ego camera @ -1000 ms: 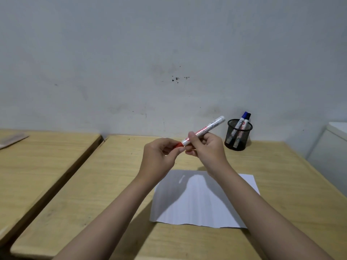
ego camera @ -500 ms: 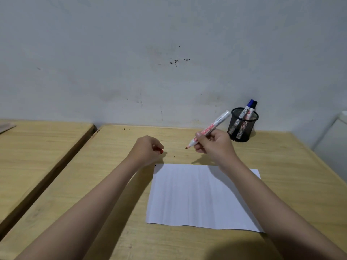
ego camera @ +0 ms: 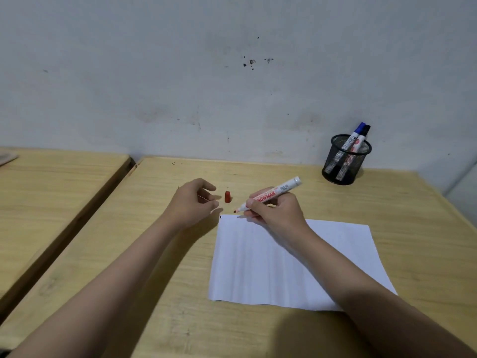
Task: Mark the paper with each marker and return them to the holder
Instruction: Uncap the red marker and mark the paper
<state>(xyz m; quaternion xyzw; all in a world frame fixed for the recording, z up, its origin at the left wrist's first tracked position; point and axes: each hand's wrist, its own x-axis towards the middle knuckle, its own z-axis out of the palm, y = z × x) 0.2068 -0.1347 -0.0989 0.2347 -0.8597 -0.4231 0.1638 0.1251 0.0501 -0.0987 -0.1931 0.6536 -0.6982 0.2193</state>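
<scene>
Head view, the only one. Right hand clamped on the red marker, fingers pinched round the barrel close to the writing end. Uncapped tip low and to the left, just off the far left corner of the paper, hovering above bare table rather than over the sheet. Long axis slanted: tip near-left, blunt white end up and far-right, pointing roughly toward the holder. No red mark visible on the paper; only a tiny dark speck at its far left corner.

Left hand empty, fingers loosely apart and curled, resting left of the red cap. Cap upright on the table, just beside the left fingertips, apart from them, and a little left of the marker tip.

Holder standing far right against the wall, well apart from both hands, with two capped markers leaning in it, one blue, one black.

Judged next: a short shift of the tip toward the near right, onto the sheet, then down to touch. Right hand plainly the nearer one for that; left hand best placed to fetch the cap afterwards.
</scene>
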